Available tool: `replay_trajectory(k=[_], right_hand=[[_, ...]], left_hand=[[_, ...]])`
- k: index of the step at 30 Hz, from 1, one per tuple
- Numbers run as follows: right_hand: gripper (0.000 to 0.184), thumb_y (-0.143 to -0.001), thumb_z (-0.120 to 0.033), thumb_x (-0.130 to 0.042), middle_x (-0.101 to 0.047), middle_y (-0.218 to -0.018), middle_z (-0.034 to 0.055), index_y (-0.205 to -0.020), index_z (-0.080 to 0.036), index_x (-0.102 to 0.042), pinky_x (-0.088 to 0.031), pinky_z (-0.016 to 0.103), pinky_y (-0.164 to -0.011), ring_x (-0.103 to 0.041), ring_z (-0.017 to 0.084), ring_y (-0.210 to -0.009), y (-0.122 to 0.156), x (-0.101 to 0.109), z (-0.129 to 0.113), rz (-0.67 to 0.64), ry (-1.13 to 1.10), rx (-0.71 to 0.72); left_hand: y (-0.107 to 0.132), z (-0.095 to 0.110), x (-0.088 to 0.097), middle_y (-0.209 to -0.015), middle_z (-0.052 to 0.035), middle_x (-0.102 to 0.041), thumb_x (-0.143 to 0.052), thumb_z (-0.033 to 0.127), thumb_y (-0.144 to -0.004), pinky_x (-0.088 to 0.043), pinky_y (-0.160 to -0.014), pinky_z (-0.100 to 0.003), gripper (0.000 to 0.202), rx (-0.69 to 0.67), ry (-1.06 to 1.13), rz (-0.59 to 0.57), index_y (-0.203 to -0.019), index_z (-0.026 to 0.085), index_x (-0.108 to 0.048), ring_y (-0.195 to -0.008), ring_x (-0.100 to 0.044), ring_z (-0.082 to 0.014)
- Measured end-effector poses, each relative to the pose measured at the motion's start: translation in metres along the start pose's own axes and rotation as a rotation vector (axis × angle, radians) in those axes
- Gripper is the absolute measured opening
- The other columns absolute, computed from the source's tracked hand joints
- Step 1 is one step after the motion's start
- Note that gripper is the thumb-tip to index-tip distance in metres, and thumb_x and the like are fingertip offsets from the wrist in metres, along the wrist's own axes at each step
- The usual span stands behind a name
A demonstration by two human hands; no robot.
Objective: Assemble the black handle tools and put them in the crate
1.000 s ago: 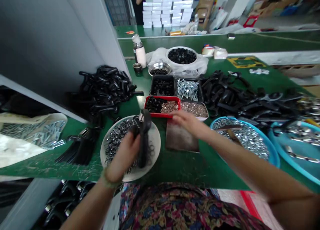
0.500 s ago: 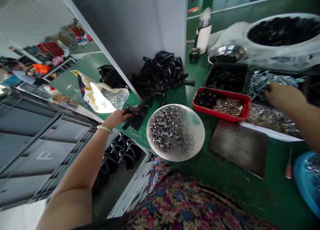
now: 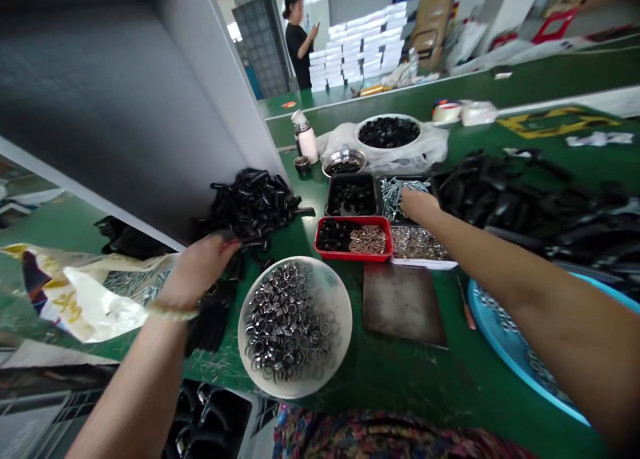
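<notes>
My left hand (image 3: 197,269), a beaded bracelet at its wrist, is closed on a black tubular part (image 3: 256,244) in front of a heap of black tubes (image 3: 253,202). Motion blurs its fingertips a little. More black parts (image 3: 210,322) lie below that hand at the table's edge. At the far right end of its reach, my right hand (image 3: 420,206) dips its curled fingers into a tray of long silvery screws (image 3: 393,198); what sits between the fingertips is hidden. Between both arms stands a white round dish (image 3: 340,299) with many metal ring clamps (image 3: 277,319).
A red tray (image 3: 333,254) holds black pieces and copper-coloured screws. Beside it are a dark metal plate (image 3: 403,306), a screwdriver (image 3: 467,310) and a blue basin (image 3: 480,312). A grey partition (image 3: 235,99) rises at left. A thermos (image 3: 305,139) stands behind. Far off, a person (image 3: 299,42) stands.
My view has swung right and up, bringing the far bench into sight. My left hand has moved from the parts at the edge to beside the black heap. My right hand stays among the screws.
</notes>
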State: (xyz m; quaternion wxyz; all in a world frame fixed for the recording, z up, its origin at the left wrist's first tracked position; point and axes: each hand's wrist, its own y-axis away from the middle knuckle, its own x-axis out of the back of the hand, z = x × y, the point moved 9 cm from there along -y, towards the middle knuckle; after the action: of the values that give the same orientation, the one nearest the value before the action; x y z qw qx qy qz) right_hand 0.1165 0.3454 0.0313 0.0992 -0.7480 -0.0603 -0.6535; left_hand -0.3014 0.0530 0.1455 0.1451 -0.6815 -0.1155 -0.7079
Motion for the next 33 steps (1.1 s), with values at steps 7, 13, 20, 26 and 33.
replay_trajectory(k=[7,13,20,26,33], right_hand=[[0.019,-0.078,-0.012,-0.051,-0.067,-0.093,0.0145,-0.092,-0.011,-0.065,-0.048,0.034,-0.082,-0.063,0.025,-0.092,0.069,0.057,0.002,0.322,-0.288,0.074],[0.012,-0.081,-0.024,-0.061,-0.064,-0.077,0.0028,-0.091,-0.019,-0.064,-0.051,0.030,-0.064,-0.062,0.017,-0.066,0.201,0.079,0.023,0.472,-0.629,0.125],[0.011,-0.084,-0.022,-0.062,-0.068,-0.086,0.0026,-0.095,-0.022,-0.064,-0.053,0.029,-0.067,-0.064,0.015,-0.073,0.246,0.082,0.008,0.574,-0.821,0.156],[0.012,-0.083,-0.020,-0.063,-0.067,-0.086,0.0019,-0.095,-0.022,-0.061,-0.053,0.029,-0.068,-0.064,0.015,-0.077,0.264,0.060,-0.020,0.525,-1.010,0.252],[0.012,-0.084,-0.019,-0.058,-0.066,-0.085,0.0067,-0.096,-0.022,-0.061,-0.054,0.033,-0.068,-0.064,0.020,-0.077,0.292,0.057,-0.041,0.466,-0.578,0.364]], left_hand=[[-0.140,0.280,-0.079,-0.113,-0.0159,-0.068,-0.053,0.023,-0.088,-0.045,-0.094,-0.030,0.025,-0.374,0.165,-0.123,-0.108,0.012,-0.064,-0.109,-0.062,-0.0230],[-0.163,0.307,-0.113,-0.109,-0.0199,-0.068,-0.056,0.006,-0.080,-0.044,-0.099,-0.037,0.025,-0.338,0.291,-0.182,-0.104,0.008,-0.066,-0.111,-0.062,-0.0267],[-0.050,0.313,-0.105,-0.100,-0.0061,-0.069,-0.051,0.017,-0.090,-0.054,-0.081,-0.022,0.023,-0.214,1.485,-0.534,-0.109,0.016,-0.064,-0.080,-0.067,-0.0090],[0.091,0.318,-0.132,-0.076,-0.0001,-0.067,-0.065,0.015,-0.082,-0.054,-0.060,-0.015,0.016,0.083,2.004,-0.997,-0.098,0.015,-0.066,-0.061,-0.064,-0.0060],[0.116,0.313,-0.140,-0.095,-0.0023,-0.069,-0.075,0.021,-0.073,-0.052,-0.084,-0.027,0.032,-0.070,1.924,-0.775,-0.103,0.017,-0.065,-0.084,-0.066,-0.0114]])
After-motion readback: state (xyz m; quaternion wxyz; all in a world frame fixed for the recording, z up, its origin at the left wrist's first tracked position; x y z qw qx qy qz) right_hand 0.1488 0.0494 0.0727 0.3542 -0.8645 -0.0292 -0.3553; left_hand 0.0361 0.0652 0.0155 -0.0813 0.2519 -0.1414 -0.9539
